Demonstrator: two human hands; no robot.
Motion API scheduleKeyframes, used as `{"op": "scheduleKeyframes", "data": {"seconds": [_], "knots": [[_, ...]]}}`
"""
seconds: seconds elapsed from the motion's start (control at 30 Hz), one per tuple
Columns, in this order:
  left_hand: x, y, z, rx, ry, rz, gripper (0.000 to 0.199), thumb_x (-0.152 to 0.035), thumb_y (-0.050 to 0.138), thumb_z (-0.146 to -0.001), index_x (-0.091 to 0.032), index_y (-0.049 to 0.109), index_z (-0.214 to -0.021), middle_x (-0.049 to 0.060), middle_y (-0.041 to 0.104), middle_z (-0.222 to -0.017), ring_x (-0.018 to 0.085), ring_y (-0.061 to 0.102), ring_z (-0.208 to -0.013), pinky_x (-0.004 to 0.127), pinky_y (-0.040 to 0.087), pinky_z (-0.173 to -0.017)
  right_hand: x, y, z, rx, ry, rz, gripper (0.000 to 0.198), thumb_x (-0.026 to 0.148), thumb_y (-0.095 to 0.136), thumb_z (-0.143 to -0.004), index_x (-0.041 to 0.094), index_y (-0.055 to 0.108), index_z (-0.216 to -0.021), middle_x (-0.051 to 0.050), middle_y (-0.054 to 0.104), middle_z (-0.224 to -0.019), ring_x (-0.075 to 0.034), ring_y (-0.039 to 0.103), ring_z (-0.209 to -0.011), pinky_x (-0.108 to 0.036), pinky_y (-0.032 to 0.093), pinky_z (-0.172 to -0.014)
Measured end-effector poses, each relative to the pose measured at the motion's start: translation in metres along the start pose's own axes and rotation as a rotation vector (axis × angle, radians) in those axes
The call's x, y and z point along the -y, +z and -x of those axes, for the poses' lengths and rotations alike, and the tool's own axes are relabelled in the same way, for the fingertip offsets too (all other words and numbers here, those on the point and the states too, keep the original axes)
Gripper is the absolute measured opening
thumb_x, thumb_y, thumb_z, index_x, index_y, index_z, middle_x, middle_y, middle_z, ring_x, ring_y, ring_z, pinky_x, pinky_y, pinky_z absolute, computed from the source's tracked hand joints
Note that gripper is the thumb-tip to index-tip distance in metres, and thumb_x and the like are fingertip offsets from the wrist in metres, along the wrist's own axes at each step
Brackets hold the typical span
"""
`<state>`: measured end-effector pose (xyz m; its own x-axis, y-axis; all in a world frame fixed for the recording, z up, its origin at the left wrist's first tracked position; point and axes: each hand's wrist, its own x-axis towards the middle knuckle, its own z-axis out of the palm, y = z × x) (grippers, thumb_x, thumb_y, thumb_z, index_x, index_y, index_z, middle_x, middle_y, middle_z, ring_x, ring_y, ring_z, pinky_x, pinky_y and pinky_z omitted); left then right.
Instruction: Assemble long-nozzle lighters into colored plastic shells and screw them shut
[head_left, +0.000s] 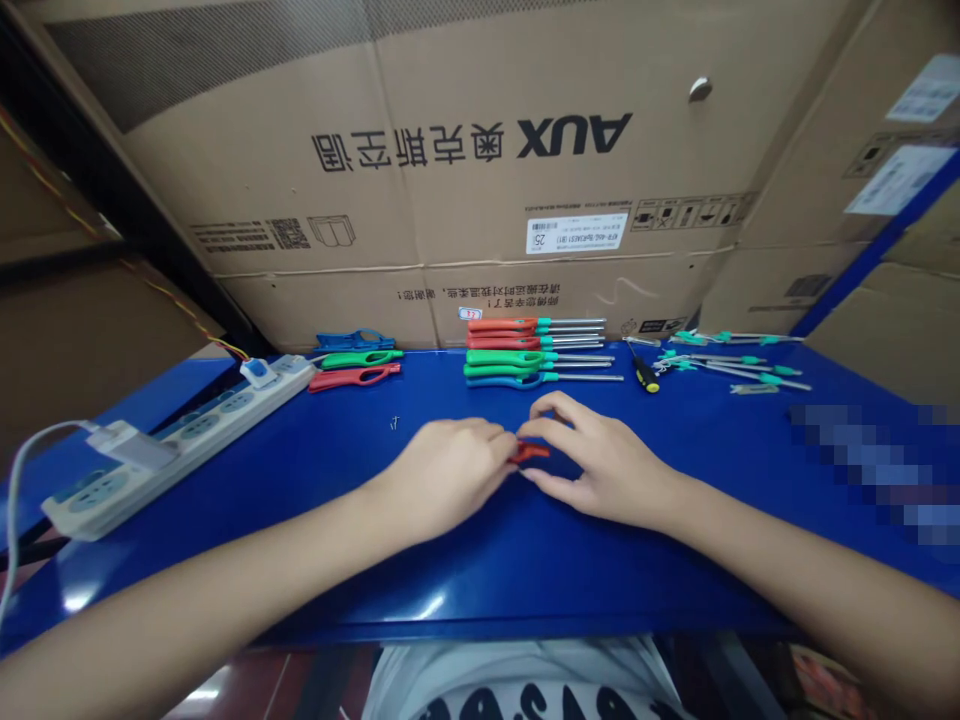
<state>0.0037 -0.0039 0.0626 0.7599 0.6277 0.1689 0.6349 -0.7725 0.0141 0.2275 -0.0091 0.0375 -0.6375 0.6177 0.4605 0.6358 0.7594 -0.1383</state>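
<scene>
My left hand (454, 472) is closed around a red lighter handle (534, 452), with most of it hidden under the palm and fingers. Its red end sticks out toward my right hand (600, 455), whose curved thumb and fingers are apart on either side of that end. Whether the right fingertips touch it I cannot tell. Behind the hands lies a stack of long-nosed gas lighters (504, 358) in red, green and blue with metal tubes. Farther left are a green handle (352, 359), a red handle (352, 377) and blue handle pieces (352, 340).
A white power strip (217, 425) with plugs runs along the left side. Tiny screws (394, 423) lie near my left hand. A yellow-black screwdriver (645, 374) and several metal rods with teal ends (750, 368) lie at back right. A cardboard box (450, 200) walls the blue table (480, 580).
</scene>
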Motion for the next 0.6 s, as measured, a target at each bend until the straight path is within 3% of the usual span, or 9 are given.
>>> {"op": "scheduleKeyframes", "data": {"seconds": [0.1,0.2,0.33,0.43,0.6], "knots": [[-0.013,0.012,0.002,-0.045,0.062,0.246,0.012,-0.029,0.059,-0.098,-0.025,0.070,-0.097,0.004,0.075,-0.091,0.021,0.069,-0.086,0.033,0.053,-0.073,0.001,-0.005,0.009,0.128,-0.048,-0.024,0.009,0.027,0.063,-0.091,0.022,0.064,-0.099,-0.009,0.057,-0.122,-0.022,0.061,-0.101,-0.034,0.054,-0.077],[-0.014,0.012,0.008,-0.059,0.059,0.434,0.010,-0.026,0.064,-0.096,-0.023,0.071,-0.103,0.003,0.075,-0.100,0.020,0.067,-0.095,0.033,0.054,-0.084,-0.001,-0.008,0.022,0.179,-0.049,-0.013,0.007,0.022,0.057,-0.094,0.021,0.064,-0.096,-0.009,0.058,-0.119,-0.022,0.059,-0.100,-0.035,0.052,-0.078],[-0.002,0.012,0.015,-0.087,-0.010,0.433,0.036,-0.031,0.070,-0.091,-0.022,0.064,-0.126,0.006,0.068,-0.123,0.024,0.060,-0.114,0.040,0.049,-0.100,-0.010,-0.009,0.039,0.174,0.022,-0.071,0.008,0.022,0.058,-0.095,0.021,0.066,-0.097,-0.008,0.059,-0.112,-0.020,0.059,-0.095,-0.033,0.049,-0.077],[0.010,0.020,0.017,-0.105,-0.089,0.406,0.051,-0.040,0.074,-0.087,-0.022,0.059,-0.133,0.009,0.064,-0.129,0.028,0.057,-0.119,0.045,0.046,-0.105,-0.019,-0.007,0.044,0.197,0.065,-0.153,0.012,0.033,0.065,-0.094,0.021,0.066,-0.094,-0.007,0.059,-0.110,-0.019,0.060,-0.093,-0.031,0.048,-0.076],[0.020,0.035,0.014,-0.099,-0.136,0.517,0.039,-0.035,0.071,-0.089,-0.020,0.065,-0.126,0.007,0.070,-0.120,0.025,0.064,-0.109,0.041,0.049,-0.100,-0.027,-0.003,0.043,0.206,0.126,-0.252,0.023,0.043,0.069,-0.090,0.020,0.067,-0.089,-0.004,0.059,-0.101,-0.016,0.059,-0.086,-0.028,0.047,-0.074]]}}
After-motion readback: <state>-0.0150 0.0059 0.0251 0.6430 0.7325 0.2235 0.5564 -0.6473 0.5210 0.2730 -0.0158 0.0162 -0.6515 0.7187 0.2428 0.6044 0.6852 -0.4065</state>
